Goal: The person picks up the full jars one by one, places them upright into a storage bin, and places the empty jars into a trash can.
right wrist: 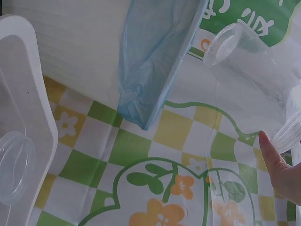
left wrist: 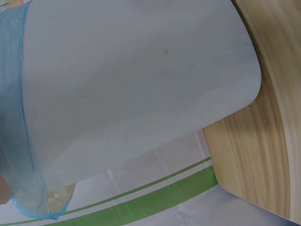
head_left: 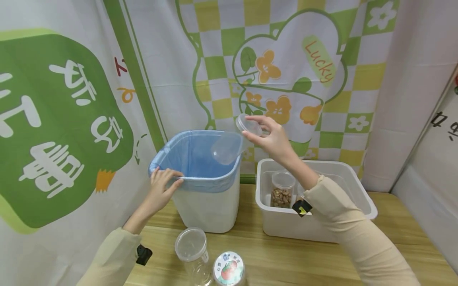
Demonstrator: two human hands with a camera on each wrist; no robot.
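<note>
In the head view my right hand (head_left: 273, 137) pinches a clear plastic jar (head_left: 227, 147) by its lid end, thumb below and fingers above. The jar looks empty and tilts with its base over a white trash bin (head_left: 207, 208) lined with a blue bag (head_left: 205, 184). Its see-through wall and base also show in the right wrist view, the thumb at the lid end (right wrist: 287, 134). My left hand (head_left: 164, 184) holds the near left rim of the bin, fingers over the bagged edge. Only the bin's side and a bit of a finger show in the left wrist view.
A white plastic basket (head_left: 307, 228) stands right of the bin, holding a jar of nuts (head_left: 281, 194) and another jar partly behind my arm. Near the table's front edge are a clear lidded jar (head_left: 191, 246) and a container with a tomato-printed top (head_left: 229, 269). Printed curtains hang behind.
</note>
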